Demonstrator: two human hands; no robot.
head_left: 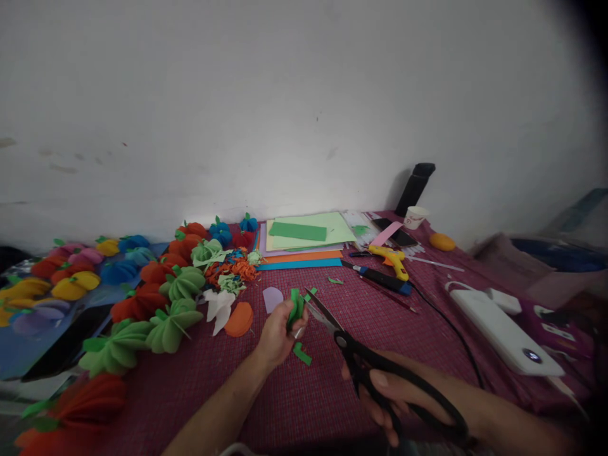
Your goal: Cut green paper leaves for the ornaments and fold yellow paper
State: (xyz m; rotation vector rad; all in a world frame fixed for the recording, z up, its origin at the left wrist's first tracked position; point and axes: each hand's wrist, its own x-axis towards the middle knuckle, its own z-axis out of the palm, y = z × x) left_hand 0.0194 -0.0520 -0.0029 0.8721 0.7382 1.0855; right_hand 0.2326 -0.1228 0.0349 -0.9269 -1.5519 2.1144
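My left hand [278,335] is closed in a pinch on a small folded piece of green paper [296,307], held just above the red checked cloth [304,392]. My right hand [396,396] grips the black handles of a large pair of scissors [354,351]. The blades are open and point up-left, touching the green paper. A green paper scrap [302,353] lies on the cloth below the left hand.
Paper pumpkins in green, orange, yellow and blue [166,310] crowd the left side. Coloured paper sheets [304,237] lie at the back. A yellow glue gun [392,259], a utility knife [382,278], a phone [394,232], a paper cup [415,216] and a white power bank [506,332] are at the right.
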